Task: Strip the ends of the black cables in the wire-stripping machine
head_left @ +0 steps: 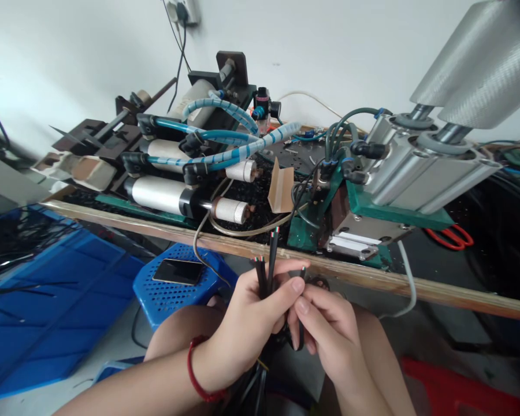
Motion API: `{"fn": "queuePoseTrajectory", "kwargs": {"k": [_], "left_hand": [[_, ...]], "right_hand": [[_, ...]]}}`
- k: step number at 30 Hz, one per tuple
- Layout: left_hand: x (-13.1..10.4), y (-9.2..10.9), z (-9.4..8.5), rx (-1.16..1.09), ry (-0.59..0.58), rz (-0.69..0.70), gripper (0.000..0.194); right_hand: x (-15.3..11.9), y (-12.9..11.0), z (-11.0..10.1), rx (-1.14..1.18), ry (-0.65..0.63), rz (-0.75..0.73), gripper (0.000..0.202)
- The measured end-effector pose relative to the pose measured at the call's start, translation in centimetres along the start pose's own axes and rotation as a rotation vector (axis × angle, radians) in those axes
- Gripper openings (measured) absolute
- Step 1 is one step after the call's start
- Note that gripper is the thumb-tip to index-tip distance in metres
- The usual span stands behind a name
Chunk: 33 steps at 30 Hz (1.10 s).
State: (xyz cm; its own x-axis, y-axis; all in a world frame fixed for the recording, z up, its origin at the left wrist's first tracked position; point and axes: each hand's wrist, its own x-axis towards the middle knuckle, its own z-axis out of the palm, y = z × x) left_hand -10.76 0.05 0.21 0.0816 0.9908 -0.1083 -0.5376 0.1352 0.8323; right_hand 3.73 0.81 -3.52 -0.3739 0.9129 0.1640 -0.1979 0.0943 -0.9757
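Note:
Several black cables with coloured wire tips stand up out of my left hand, whose fingers wrap round them. Between its thumb and finger one cable end sticks up. My right hand meets it there, thumb and fingers pinched on the same cable, which hangs down between the two hands. More dark cable lies below the hands, partly hidden by them. Both hands are in front of the wooden bench edge, above the lap.
Silver pneumatic cylinders with blue hoses stand on the bench at left. At right is a green-based press machine beside red-handled scissors. A folded cardboard piece lies between. A phone rests on a blue stool.

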Motion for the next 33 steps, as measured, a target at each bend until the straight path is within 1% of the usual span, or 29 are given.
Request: {"fn": "queuePoseTrajectory", "kwargs": {"k": [5, 13, 19, 25, 28, 33], "left_hand": [[0.1, 0.0, 0.2, 0.01, 0.013, -0.009, 0.022], [0.0, 0.0, 0.1, 0.073, 0.065, -0.032, 0.027], [0.0, 0.1, 0.2, 0.08, 0.07, -0.033, 0.027], [0.1, 0.2, 0.3, 0.088, 0.07, -0.032, 0.029], [0.0, 0.2, 0.3, 0.069, 0.074, -0.031, 0.031], [-0.5, 0.5, 0.3, 0.01, 0.086, -0.088, 0.034]], "right_hand": [[0.1, 0.1, -0.3, -0.037, -0.002, 0.013, 0.051], [0.2, 0.1, -0.3, 0.022, -0.005, 0.005, 0.05], [0.2, 0.1, -0.3, 0.037, -0.01, 0.026, 0.051], [0.3, 0.1, -0.2, 0.016, -0.008, -0.006, 0.05], [0.5, 0.0, -0.3, -0.028, -0.024, -0.007, 0.05], [0.7, -0.3, -1.1, -0.23, -0.01, -0.073, 0.05]]}}
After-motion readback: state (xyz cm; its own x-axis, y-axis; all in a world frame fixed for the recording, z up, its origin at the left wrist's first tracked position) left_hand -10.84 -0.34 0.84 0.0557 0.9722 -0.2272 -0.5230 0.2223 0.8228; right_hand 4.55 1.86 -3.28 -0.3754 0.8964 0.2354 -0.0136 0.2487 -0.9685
